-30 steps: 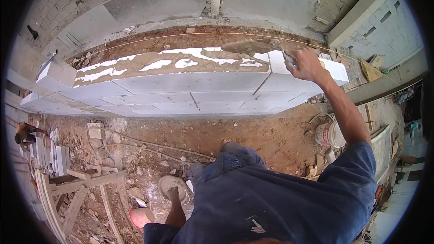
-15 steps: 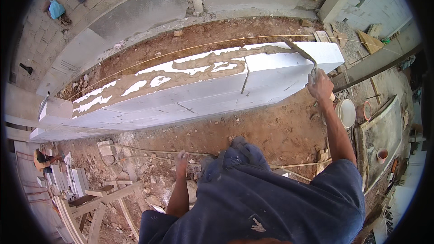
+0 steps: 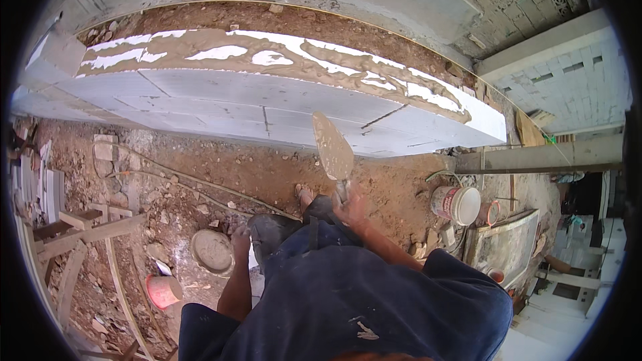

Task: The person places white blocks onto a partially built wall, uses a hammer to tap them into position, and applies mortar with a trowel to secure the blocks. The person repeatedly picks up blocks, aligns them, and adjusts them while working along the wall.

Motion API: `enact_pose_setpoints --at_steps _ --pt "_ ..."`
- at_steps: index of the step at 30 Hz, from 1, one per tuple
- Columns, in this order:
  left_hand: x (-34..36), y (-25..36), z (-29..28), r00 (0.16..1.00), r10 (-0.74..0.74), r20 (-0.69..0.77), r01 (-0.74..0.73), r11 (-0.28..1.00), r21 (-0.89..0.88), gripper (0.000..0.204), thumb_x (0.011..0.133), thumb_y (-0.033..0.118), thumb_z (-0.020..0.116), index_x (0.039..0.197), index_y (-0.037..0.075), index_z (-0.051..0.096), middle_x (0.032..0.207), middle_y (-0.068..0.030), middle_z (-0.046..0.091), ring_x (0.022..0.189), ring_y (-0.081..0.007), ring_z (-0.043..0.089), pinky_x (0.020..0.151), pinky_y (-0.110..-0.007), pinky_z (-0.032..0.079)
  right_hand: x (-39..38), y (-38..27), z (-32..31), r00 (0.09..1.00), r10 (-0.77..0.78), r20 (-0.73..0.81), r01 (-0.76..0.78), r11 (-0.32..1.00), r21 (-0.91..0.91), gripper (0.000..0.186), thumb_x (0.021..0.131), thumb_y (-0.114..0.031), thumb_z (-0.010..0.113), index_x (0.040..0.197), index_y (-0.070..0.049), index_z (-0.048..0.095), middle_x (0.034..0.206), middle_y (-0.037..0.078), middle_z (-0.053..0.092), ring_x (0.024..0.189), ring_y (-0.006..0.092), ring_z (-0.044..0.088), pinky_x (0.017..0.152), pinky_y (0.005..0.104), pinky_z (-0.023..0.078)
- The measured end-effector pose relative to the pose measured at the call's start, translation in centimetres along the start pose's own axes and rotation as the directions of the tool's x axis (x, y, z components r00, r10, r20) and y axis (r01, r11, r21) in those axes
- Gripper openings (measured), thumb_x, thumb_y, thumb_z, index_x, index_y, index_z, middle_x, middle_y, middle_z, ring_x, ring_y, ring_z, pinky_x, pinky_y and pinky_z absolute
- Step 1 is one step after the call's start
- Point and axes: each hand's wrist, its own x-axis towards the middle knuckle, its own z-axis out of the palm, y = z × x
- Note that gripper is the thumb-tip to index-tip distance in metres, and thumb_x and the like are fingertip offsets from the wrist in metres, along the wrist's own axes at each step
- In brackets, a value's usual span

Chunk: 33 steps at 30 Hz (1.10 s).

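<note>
A long low wall of white blocks [image 3: 254, 103] runs across the upper half of the view, its top spread with a patchy, wavy band of brown mortar [image 3: 281, 53] that leaves bare white along both long edges; the wall's right end stops at a square corner just above a grey beam [image 3: 535, 157]. Below the wall lies a broad strip of reddish dirt ground [image 3: 221, 174], open in the middle, with rubble and timber crowding its left edge and a white bucket [image 3: 458, 204] near its right. A round grey pan [image 3: 212, 251] sits on the dirt just left of the left hand [image 3: 241, 237], which hangs loosely open, holding nothing. The right hand [image 3: 351, 206] is closed round the handle of a trowel [image 3: 333, 149], blade upright before the wall's face.
</note>
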Motion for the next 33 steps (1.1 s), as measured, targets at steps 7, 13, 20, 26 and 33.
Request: enact_pose_setpoints --at_steps 7,13,20,26,33 --pt "-8.7 -1.6 9.6 0.765 -0.620 -0.172 0.642 0.754 0.140 0.071 0.082 0.047 0.067 0.141 0.014 0.047 0.140 -0.0241 0.048 0.120 -0.0436 0.055 0.097 -0.051 0.047 2.5 -1.8 14.5 0.613 -0.174 0.771 0.399 0.910 -0.111 0.046 0.082 -0.031 0.065 0.116 -0.001 0.057 0.093 0.025 0.066 0.088 0.0441 0.065 0.076 0.0511 0.051" --pt "-8.7 -2.3 13.8 0.434 -0.895 0.105 0.899 0.423 -0.109 0.104 0.074 0.051 0.076 0.154 0.014 0.020 0.147 -0.0235 0.035 0.125 -0.0403 0.050 0.096 -0.047 0.049 -1.9 -6.0 42.2 0.040 -0.231 0.972 0.760 0.639 0.121 0.043 0.088 -0.039 0.061 0.120 -0.011 0.060 0.094 0.022 0.069 0.088 0.0433 0.066 0.076 0.0521 0.051" --pt "-7.4 -6.0 14.9 0.316 -0.945 0.084 0.899 0.269 -0.346 0.094 0.073 0.043 0.079 0.148 0.011 0.032 0.139 -0.0193 0.040 0.124 -0.0362 0.048 0.099 -0.048 0.045 -17.3 -13.4 69.1 -0.331 -0.286 0.899 0.917 0.128 0.378 0.024 0.086 -0.022 0.062 0.102 -0.006 0.071 0.109 0.018 0.068 0.097 0.0344 0.068 0.083 0.0439 0.054" --pt "-7.1 -8.3 12.9 0.313 -0.942 0.125 0.880 0.237 -0.411 0.087 0.076 0.039 0.076 0.147 0.011 0.035 0.139 -0.0181 0.040 0.126 -0.0354 0.047 0.101 -0.048 0.043 -25.2 -12.2 76.0 -0.386 0.000 0.923 0.889 0.266 0.372 0.026 0.085 -0.022 0.059 0.102 -0.005 0.071 0.104 0.018 0.071 0.101 0.0358 0.067 0.085 0.0435 0.053" --pt "-6.6 -8.3 12.3 0.320 -0.947 0.036 0.903 0.293 -0.315 0.087 0.075 0.039 0.077 0.147 0.011 0.035 0.138 -0.0185 0.043 0.124 -0.0354 0.049 0.101 -0.047 0.043 -15.5 -9.3 69.2 -0.344 -0.057 0.937 0.630 0.726 0.275 0.041 0.091 -0.039 0.059 0.113 -0.004 0.065 0.091 0.015 0.070 0.084 0.0342 0.068 0.072 0.0432 0.053"
